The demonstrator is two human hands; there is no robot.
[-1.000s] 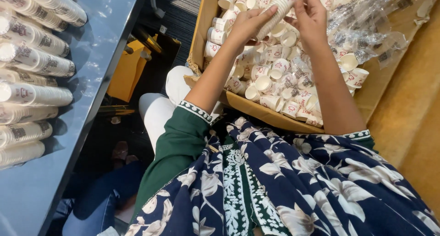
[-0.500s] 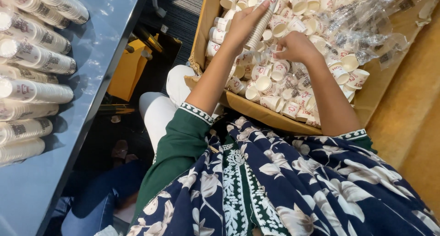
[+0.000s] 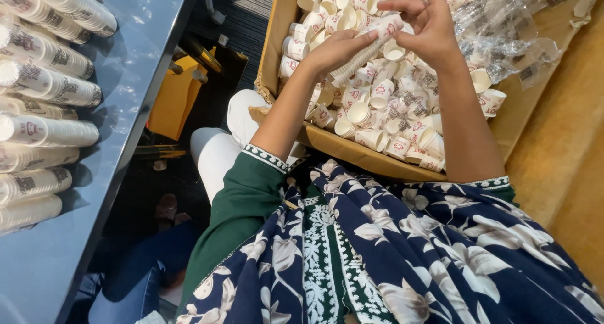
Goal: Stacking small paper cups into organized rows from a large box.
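Stack of nested paper cups (image 3: 367, 48): white with red print, held tilted over the middle of the cardboard box (image 3: 281, 22), upper end toward the box's far side. Left hand (image 3: 336, 49) is closed around the lower part of the stack, fingers wrapped under it. Right hand (image 3: 428, 28) grips the upper end, thumb and fingertips pinching at the top cup; the remaining fingers are curled above it.

Below the hands: loose paper cups (image 3: 371, 113) of the same kind fill the box from its left wall across to about its middle, lying on their sides and mouth-up in no order. Crumpled clear plastic sleeves (image 3: 509, 34) lie in the right part of the box, against its far right corner. The near edge of the box rests across the person's lap, touching the white trousers (image 3: 217, 151).

Surface, left: a blue-grey bench (image 3: 135, 97) with a glossy top runs along the left of the view. Finished cup stacks (image 3: 47, 85) lie on their sides in a column along its left edge, at least 7 visible, each parallel to the next, some touching.

Room: dark carpeted floor (image 3: 236, 9) between bench and box; a yellow paper bag (image 3: 176, 97) stands under the bench's right edge. Person wears a green sleeve (image 3: 242, 204) and a navy floral scarf (image 3: 428, 255).
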